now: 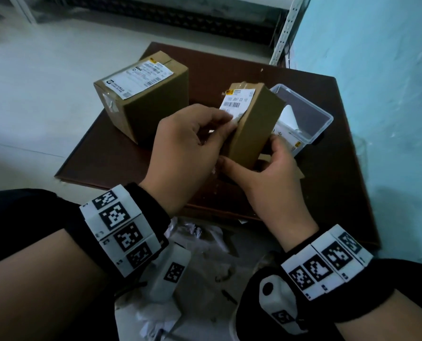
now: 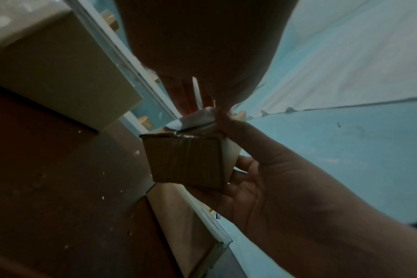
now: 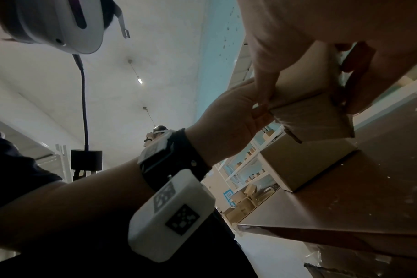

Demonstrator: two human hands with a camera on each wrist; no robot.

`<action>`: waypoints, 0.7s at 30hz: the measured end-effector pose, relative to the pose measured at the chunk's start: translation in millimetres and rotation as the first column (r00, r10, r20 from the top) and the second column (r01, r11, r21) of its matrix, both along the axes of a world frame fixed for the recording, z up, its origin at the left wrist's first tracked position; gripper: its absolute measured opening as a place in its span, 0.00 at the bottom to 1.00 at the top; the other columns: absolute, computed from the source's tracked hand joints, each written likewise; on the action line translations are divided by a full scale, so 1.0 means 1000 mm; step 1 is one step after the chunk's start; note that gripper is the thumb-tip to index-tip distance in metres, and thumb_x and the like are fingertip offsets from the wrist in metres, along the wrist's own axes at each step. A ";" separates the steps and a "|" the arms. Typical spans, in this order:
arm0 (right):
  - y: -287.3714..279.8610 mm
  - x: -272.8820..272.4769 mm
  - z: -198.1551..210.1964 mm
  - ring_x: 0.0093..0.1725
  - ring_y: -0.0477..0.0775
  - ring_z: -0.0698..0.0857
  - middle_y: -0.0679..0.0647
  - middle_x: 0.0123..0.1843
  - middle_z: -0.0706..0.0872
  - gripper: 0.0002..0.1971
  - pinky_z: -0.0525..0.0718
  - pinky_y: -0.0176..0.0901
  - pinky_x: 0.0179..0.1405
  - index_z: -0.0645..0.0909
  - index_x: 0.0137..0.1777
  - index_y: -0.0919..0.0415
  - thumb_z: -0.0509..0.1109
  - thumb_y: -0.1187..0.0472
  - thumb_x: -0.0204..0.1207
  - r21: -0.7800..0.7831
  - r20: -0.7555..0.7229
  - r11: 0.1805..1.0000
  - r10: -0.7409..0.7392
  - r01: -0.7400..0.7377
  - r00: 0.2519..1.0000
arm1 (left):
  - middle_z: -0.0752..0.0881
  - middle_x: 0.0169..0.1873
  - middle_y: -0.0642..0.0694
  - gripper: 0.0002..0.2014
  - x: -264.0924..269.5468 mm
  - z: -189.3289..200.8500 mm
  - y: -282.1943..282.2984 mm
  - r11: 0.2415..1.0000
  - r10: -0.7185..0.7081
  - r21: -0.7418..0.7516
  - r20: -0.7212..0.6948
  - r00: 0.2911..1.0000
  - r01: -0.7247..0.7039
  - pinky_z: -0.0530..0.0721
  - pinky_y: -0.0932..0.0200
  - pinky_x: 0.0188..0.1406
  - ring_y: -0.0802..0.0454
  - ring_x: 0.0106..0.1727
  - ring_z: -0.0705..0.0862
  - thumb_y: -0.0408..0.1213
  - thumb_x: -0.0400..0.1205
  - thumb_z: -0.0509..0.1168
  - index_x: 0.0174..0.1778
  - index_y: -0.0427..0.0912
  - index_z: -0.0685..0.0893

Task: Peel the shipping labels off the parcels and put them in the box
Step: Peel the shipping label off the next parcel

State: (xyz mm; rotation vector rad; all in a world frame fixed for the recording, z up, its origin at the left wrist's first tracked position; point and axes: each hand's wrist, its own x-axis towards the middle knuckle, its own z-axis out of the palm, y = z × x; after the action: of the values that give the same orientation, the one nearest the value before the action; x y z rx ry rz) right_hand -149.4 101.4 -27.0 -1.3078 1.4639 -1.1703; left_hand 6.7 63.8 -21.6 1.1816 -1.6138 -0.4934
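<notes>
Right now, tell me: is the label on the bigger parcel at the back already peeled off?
No. The white label lies flat on top of the bigger parcel, untouched by either hand.

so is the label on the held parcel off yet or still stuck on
Partly peeled: the left hand pinches the label at its lifted near corner; the rest lies flat on the small parcel.
</notes>
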 end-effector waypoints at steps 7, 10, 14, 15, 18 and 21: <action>0.002 0.000 0.002 0.51 0.25 0.87 0.41 0.60 0.87 0.32 0.85 0.22 0.41 0.77 0.68 0.45 0.91 0.53 0.68 0.044 0.004 0.999 -0.004 0.004 1.000 | 0.92 0.47 0.54 0.08 -0.007 0.005 0.008 1.000 -0.013 0.001 -0.020 1.000 0.013 0.92 0.58 0.52 0.63 0.49 0.92 0.33 0.84 0.76 0.58 0.44 0.91; 0.002 -0.002 0.006 0.52 0.24 0.87 0.43 0.61 0.88 0.34 0.85 0.22 0.41 0.78 0.70 0.48 0.92 0.55 0.68 0.026 0.015 0.999 -0.020 0.019 1.000 | 0.90 0.44 0.55 0.09 -0.009 0.012 0.007 0.990 -0.029 0.134 -0.105 0.994 0.043 0.92 0.59 0.48 0.63 0.46 0.91 0.34 0.84 0.76 0.59 0.47 0.88; 0.001 -0.002 0.009 0.54 0.28 0.88 0.43 0.61 0.89 0.36 0.87 0.25 0.43 0.78 0.71 0.49 0.93 0.54 0.66 0.012 0.016 1.000 -0.026 0.026 1.000 | 0.93 0.48 0.50 0.28 -0.012 0.016 0.007 0.978 0.019 0.202 -0.357 0.934 0.057 0.91 0.61 0.54 0.61 0.51 0.93 0.33 0.86 0.74 0.83 0.41 0.75; 0.001 -0.003 0.009 0.54 0.28 0.88 0.43 0.61 0.89 0.36 0.87 0.24 0.43 0.78 0.71 0.48 0.93 0.53 0.66 0.014 0.007 1.000 -0.024 0.024 1.000 | 0.94 0.49 0.50 0.33 -0.012 0.016 0.007 0.978 0.022 0.199 -0.405 0.914 0.065 0.91 0.61 0.56 0.61 0.52 0.93 0.34 0.86 0.75 0.86 0.40 0.70; 0.002 -0.003 0.009 0.52 0.23 0.85 0.42 0.60 0.87 0.37 0.83 0.20 0.40 0.77 0.71 0.49 0.93 0.51 0.66 0.000 -0.068 1.000 -0.017 0.017 0.998 | 0.94 0.47 0.56 0.39 -0.013 0.016 0.007 0.981 -0.002 0.178 -0.357 0.934 0.070 0.86 0.71 0.56 0.66 0.53 0.92 0.36 0.81 0.80 0.87 0.38 0.70; 0.001 -0.005 0.007 0.47 0.17 0.83 0.41 0.58 0.85 0.36 0.80 0.17 0.37 0.76 0.71 0.52 0.92 0.54 0.68 0.004 -0.102 1.000 -0.006 0.006 0.995 | 0.93 0.45 0.58 0.30 -0.012 0.015 0.009 0.991 0.006 0.133 -0.213 0.977 0.023 0.79 0.79 0.57 0.68 0.54 0.91 0.37 0.81 0.80 0.80 0.41 0.80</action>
State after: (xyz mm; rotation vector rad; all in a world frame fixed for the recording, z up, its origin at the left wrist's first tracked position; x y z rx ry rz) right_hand -154.3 102.6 -20.1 -1.3788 1.5428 -1.1183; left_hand -5.7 72.3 -6.5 1.1787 -1.4196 -0.7195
